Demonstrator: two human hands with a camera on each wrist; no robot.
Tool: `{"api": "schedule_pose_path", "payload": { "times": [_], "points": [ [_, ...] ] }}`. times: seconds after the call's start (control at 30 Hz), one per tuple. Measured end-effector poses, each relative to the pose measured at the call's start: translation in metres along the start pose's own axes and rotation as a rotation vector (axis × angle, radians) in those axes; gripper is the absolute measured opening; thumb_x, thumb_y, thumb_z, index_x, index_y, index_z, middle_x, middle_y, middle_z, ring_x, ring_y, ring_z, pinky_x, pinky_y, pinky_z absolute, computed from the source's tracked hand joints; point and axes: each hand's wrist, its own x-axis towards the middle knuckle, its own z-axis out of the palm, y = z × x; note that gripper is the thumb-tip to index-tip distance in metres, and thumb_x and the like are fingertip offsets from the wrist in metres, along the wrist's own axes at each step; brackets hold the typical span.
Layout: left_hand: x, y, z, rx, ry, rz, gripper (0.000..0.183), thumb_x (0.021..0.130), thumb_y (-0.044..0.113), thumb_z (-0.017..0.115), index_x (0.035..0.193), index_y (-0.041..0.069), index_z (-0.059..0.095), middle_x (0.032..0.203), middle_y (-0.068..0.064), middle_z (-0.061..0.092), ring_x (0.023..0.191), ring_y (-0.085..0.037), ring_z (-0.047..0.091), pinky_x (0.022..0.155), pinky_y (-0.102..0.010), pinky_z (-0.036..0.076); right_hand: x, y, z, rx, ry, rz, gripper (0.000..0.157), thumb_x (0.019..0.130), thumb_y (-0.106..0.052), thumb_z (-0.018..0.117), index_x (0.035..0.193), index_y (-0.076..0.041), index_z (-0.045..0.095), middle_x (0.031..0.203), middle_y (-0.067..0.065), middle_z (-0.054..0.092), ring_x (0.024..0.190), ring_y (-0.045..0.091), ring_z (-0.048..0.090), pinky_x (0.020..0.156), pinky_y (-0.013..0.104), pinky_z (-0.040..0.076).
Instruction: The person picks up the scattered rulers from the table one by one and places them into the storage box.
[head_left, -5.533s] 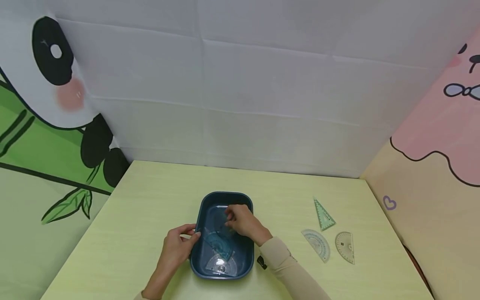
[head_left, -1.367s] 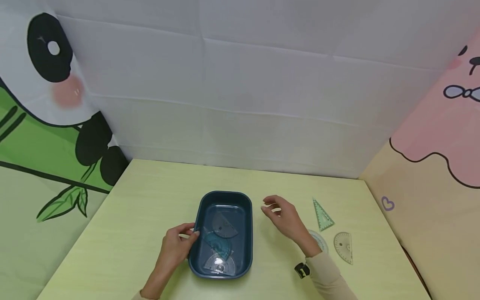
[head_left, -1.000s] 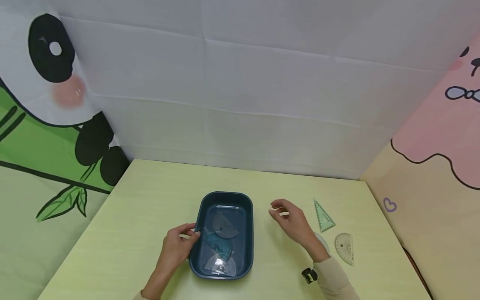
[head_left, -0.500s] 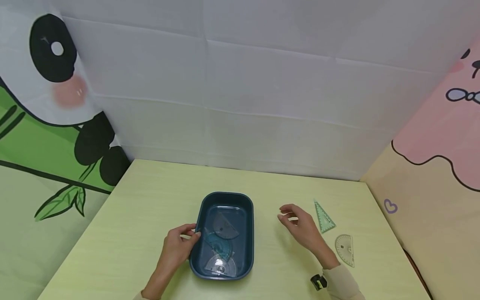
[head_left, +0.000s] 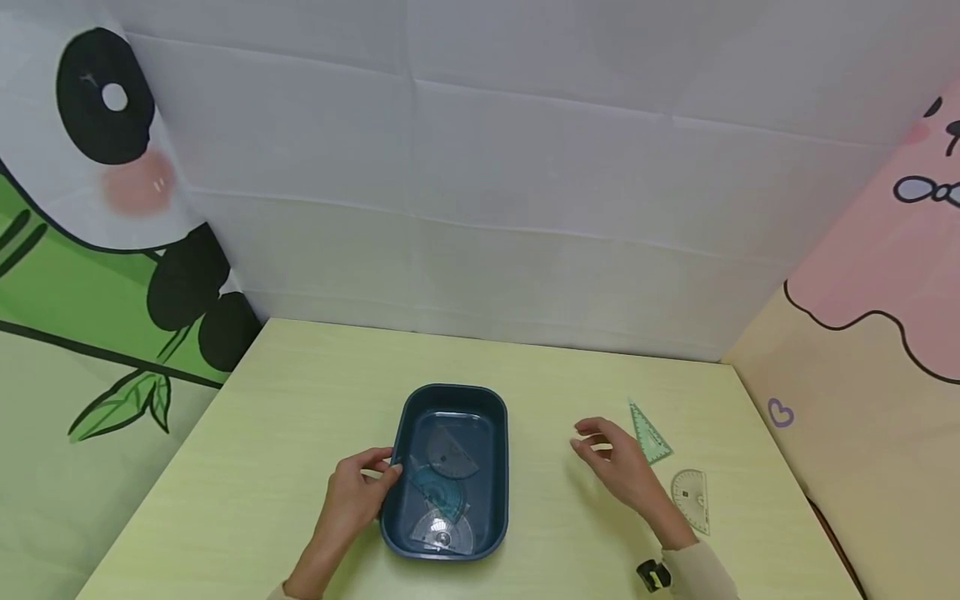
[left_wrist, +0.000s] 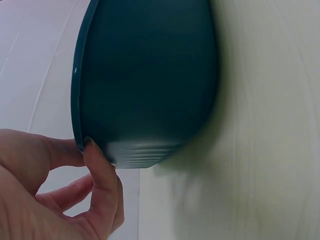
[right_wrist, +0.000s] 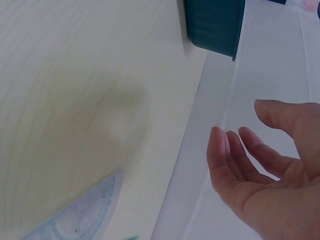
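My left hand (head_left: 356, 492) pinches the left rim of a dark blue plastic basin (head_left: 487, 500) between thumb and fingers; the left wrist view shows the thumb on the rim (left_wrist: 76, 95). Inside lie a clear protractor (head_left: 455, 458), a blue one (head_left: 442, 493) and another clear one (head_left: 444, 533), partly overlapping. Over the table right of the basin hovers my right hand (head_left: 618, 467), fingers loosely curved with a gap to the thumb and nothing held. Beneath it, a pale blue protractor (right_wrist: 82, 212) shows in the right wrist view; in the head view the arm hides it.
A green set square (head_left: 649, 435) lies just beyond the right hand. Right of the forearm is a greyish clear protractor (head_left: 692, 498). A white cloth wall (head_left: 525, 208) closes the pale table (head_left: 330, 375) at the back, with printed cloths at both sides.
My right hand has come out of the basin and moved right and nearer to me, over the pale blue protractor. The left hand and basin have stayed put.
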Motion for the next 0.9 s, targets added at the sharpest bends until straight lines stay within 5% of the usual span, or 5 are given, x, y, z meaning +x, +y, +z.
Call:
{"api": "schedule_pose_path", "payload": {
  "times": [0.9],
  "points": [
    [-0.001, 0.001, -0.002, 0.008, 0.000, -0.001, 0.031, 0.093, 0.008, 0.072, 0.121, -0.005, 0.070, 0.093, -0.010, 0.066, 0.066, -0.016, 0.060, 0.049, -0.030, 0.050, -0.028, 0.031, -0.022, 0.003, 0.007, 0.053, 0.028, 0.096, -0.009, 0.073, 0.121, 0.003, 0.066, 0.117, 0.018, 0.068, 0.101, 0.029, 0.067, 0.083, 0.032, 0.058]
  ]
}}
